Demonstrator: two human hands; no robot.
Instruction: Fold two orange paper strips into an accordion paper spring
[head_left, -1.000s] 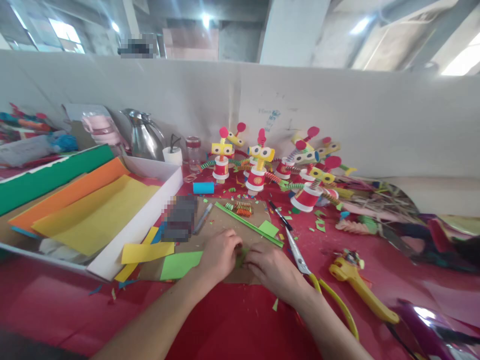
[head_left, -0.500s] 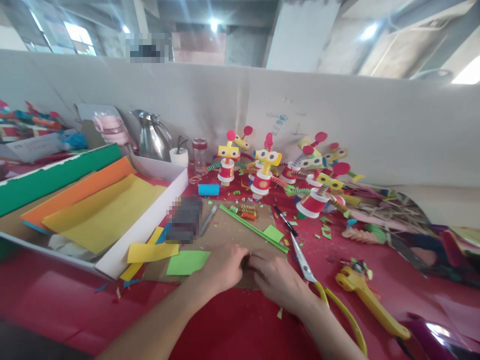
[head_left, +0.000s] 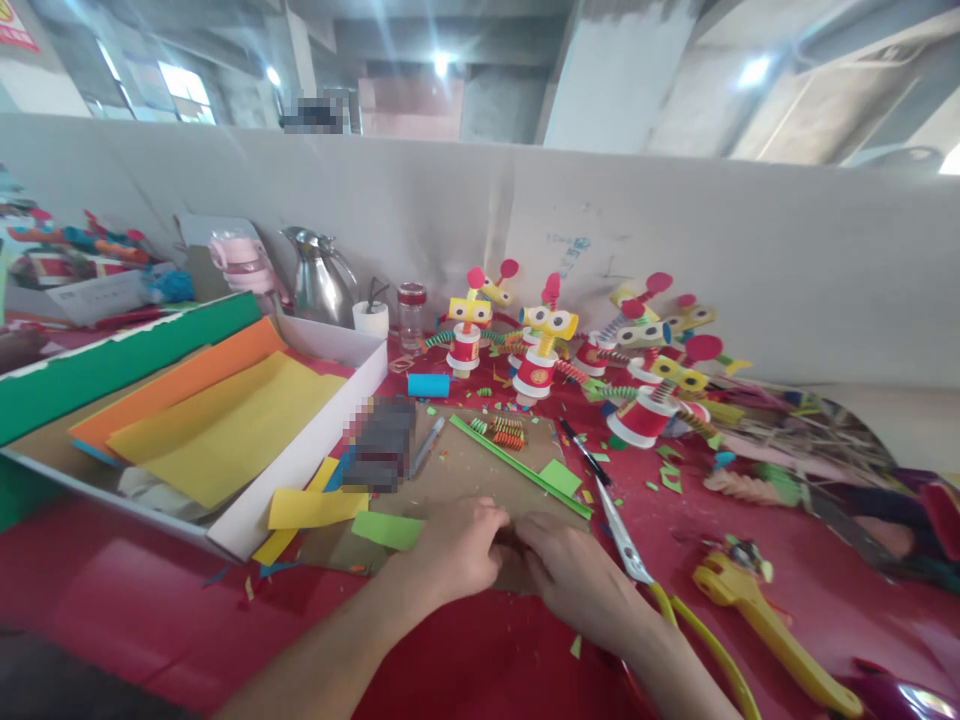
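Note:
My left hand and my right hand meet fingertip to fingertip over the near edge of a brown cardboard sheet. Both have curled, closed fingers; whatever they pinch is hidden behind them. A green paper piece lies beside my left wrist, with yellow paper strips to its left. Beyond the fingers, a long folded green strip crosses the cardboard. Small folded paper springs and a green paper square lie near it. Scissors with yellow handles rest right of my right hand.
A white box with coloured paper sheets stands on the left. Several paper-cup figures line the back by a partition, near a steel jug and a glass jar. A yellow-handled tool lies at right; paper scraps are scattered about.
The whole view has shifted slightly, so things appear a little further right. My hands stay together over the cardboard, and my left forearm now covers more of the green paper piece.

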